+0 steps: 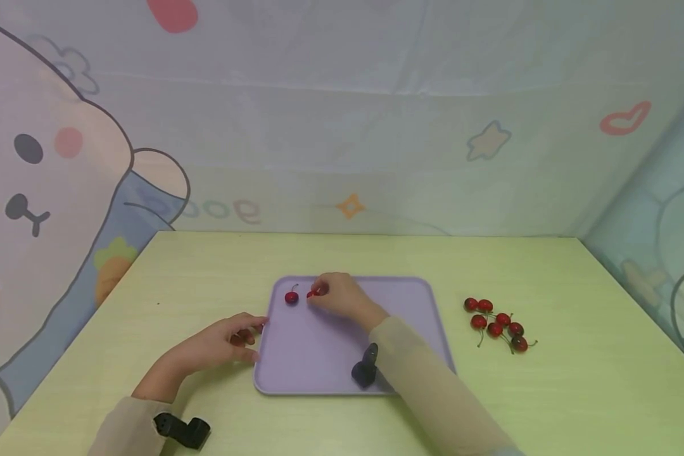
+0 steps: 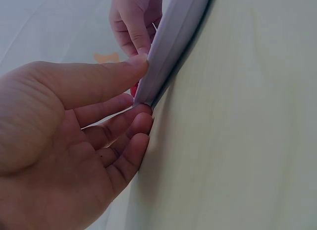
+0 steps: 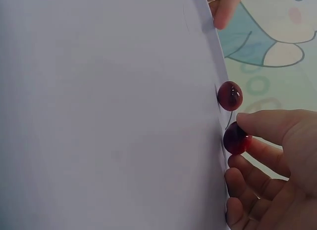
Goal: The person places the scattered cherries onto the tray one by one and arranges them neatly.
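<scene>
My right hand (image 1: 342, 297) is over the upper left part of a lavender tray (image 1: 313, 354), pinching a red cherry (image 3: 237, 140) between thumb and fingers. Just left of it, a second cherry (image 1: 291, 297) with its stem up sits on the tray, close to the corner. At the tray's left edge is my left hand (image 1: 216, 345), its thumb and fingertips touching the rim with the fingers relaxed. In the left wrist view, the thumb (image 2: 114, 79) lies against the rim, and the other fingertips meet the same edge further along.
Several cherries (image 1: 494, 329), some with stems, lie in a loose cluster on the pale yellow table (image 1: 547, 392) to the right of the tray. A printed cloth (image 1: 319, 126) hangs behind the table. Each wrist carries a small black camera (image 1: 183, 430).
</scene>
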Tool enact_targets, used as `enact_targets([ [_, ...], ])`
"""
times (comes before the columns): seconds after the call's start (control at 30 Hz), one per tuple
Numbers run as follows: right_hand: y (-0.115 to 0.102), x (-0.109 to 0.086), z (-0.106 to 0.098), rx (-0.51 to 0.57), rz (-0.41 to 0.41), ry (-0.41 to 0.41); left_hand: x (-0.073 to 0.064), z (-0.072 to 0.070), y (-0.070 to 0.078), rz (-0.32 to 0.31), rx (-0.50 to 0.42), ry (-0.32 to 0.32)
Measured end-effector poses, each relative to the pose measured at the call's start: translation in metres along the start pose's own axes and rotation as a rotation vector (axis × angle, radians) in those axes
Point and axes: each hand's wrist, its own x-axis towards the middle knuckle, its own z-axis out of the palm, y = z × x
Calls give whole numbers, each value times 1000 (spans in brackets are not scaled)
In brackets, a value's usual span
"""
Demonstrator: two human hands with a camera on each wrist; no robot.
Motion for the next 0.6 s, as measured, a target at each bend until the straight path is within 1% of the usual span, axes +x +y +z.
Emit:
enact_targets([
  [0.6, 0, 1, 0, -16, -1, 20, 0, 0, 0, 1, 7, 8],
])
